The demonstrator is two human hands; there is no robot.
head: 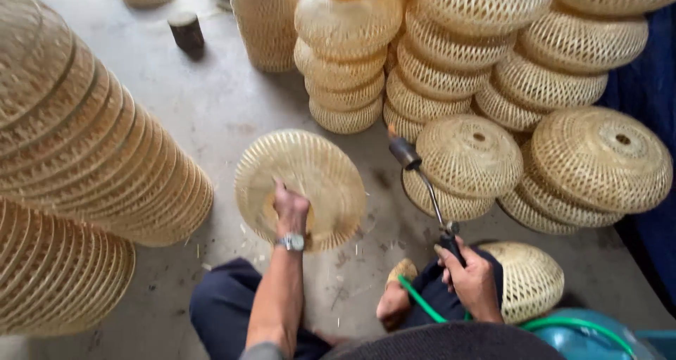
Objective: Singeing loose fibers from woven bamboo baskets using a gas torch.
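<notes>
Two hands: left point(291, 209) grips woven shade point(301, 189), right point(473, 279) torch point(422, 180).

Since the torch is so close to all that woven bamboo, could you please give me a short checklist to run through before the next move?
1. Left hand has a firm hold on the round woven shade: ok.
2. Right hand grips the torch by its handle: ok.
3. Nozzle points away from the stacked shades: not ok, they sit just behind it.
4. Flame lit: cannot tell.
5. Green hose free of kinks: ok where visible.
6. Knee clear of the nozzle: ok.
</notes>
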